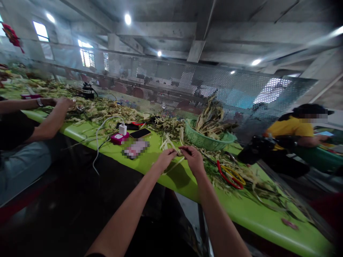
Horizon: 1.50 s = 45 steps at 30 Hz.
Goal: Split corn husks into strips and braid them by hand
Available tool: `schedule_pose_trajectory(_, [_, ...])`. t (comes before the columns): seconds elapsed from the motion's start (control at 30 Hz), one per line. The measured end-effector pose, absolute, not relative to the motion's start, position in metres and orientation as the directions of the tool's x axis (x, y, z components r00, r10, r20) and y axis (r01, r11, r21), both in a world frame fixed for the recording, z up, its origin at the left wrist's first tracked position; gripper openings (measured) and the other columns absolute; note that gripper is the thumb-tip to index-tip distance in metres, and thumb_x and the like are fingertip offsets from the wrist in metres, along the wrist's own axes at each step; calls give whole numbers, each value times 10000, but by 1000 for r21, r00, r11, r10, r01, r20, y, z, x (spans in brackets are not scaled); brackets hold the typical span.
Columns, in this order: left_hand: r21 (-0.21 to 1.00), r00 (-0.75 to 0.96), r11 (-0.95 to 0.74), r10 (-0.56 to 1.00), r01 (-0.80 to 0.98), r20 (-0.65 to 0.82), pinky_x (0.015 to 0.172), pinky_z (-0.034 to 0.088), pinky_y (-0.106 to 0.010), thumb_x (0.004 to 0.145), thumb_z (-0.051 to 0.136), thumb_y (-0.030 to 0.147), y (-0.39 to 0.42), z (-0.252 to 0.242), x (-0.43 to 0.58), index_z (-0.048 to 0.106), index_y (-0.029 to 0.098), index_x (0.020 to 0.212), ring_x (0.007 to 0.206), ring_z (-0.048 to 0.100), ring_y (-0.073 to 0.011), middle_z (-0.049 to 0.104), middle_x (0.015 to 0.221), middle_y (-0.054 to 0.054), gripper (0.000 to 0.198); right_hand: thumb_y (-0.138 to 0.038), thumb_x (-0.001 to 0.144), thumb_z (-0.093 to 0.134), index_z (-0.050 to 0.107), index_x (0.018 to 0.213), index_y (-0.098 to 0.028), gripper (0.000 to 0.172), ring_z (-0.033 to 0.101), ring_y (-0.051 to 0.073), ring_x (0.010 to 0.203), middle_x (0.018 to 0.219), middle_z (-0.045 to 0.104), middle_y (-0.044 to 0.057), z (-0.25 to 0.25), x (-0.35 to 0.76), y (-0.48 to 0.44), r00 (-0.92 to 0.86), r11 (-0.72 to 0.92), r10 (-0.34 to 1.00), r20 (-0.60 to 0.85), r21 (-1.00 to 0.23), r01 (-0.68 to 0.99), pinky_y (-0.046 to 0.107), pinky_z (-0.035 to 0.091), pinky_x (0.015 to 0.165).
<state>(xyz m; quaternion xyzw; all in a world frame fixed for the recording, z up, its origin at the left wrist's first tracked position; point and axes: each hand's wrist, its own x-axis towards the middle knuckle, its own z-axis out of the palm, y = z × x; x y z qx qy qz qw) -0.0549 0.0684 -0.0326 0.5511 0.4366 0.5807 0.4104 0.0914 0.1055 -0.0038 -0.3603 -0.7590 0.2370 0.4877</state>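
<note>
the left hand and right hand, nearly together, pinch pale dried husk strips above the green table.

Leaves in basket, phone to its left

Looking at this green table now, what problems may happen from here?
The white cable hangs over the front edge of the table, so it could be snagged. The thin strip pinched by the left hand and right hand may tear. The right hand might also catch the red and yellow loops nearby.
</note>
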Motion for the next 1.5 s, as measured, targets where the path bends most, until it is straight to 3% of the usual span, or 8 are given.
schedule_pose_trajectory(0.13, [953,-45,-301,953,-11,301,706,402,-260,794,595,393,73,-39,-52,650,140,841,709,520,-134,613,738,-3,262,-459,809,607,740,915,-204,307,598,219,827,877,684,62,-5,90,106,-316,593,799,512,-761,264,333,456,728])
schedule_pose_trajectory(0.33, [950,29,-306,952,53,305,717,449,-271,759,638,351,75,-44,-46,663,133,876,748,586,-163,677,804,-36,248,-454,718,705,679,826,-177,298,480,141,593,719,607,18,-10,89,106,-286,534,836,468,-813,231,271,372,559])
schedule_pose_trajectory(0.63, [941,125,-333,938,61,324,598,384,-249,733,659,404,65,-35,-46,627,139,701,638,499,-134,603,670,-18,269,-426,731,644,584,772,-195,242,446,142,621,676,531,-15,-7,89,106,-162,522,852,499,-832,187,269,365,579])
schedule_pose_trajectory(0.83, [946,187,-314,937,81,296,540,294,-234,733,662,437,63,-36,-46,637,131,726,560,393,-94,513,594,22,308,-443,722,651,561,766,-196,266,434,136,614,659,516,-24,-8,90,108,-70,499,867,494,-855,142,261,366,574])
schedule_pose_trajectory(1.0, [961,230,-277,934,-11,272,577,317,-241,718,681,451,60,-32,-46,655,126,732,597,429,-102,556,638,5,327,-460,712,670,585,800,-198,289,462,138,615,692,555,-21,-6,91,108,-23,469,883,469,-878,95,265,388,583])
schedule_pose_trajectory(1.17, [946,51,-250,963,-206,266,662,360,-246,699,703,473,63,-32,-47,659,139,867,679,481,-111,595,739,-2,376,-494,752,652,656,848,-199,310,570,175,718,778,651,18,-1,89,102,-191,471,872,450,-879,79,300,450,685])
schedule_pose_trajectory(1.27, [927,-68,-199,980,-317,187,586,326,-226,756,641,499,63,-31,-49,621,162,858,604,425,-85,526,673,24,353,-522,768,634,686,816,-198,331,599,204,767,779,679,34,-2,87,101,-314,504,841,440,-848,161,319,458,720])
schedule_pose_trajectory(1.5, [930,-102,-199,979,-308,176,524,278,-224,809,575,472,60,-27,-53,540,177,765,532,351,-80,420,587,42,300,-488,731,685,689,797,-190,306,579,193,706,738,663,34,-8,91,108,-261,553,827,497,-804,220,326,457,698])
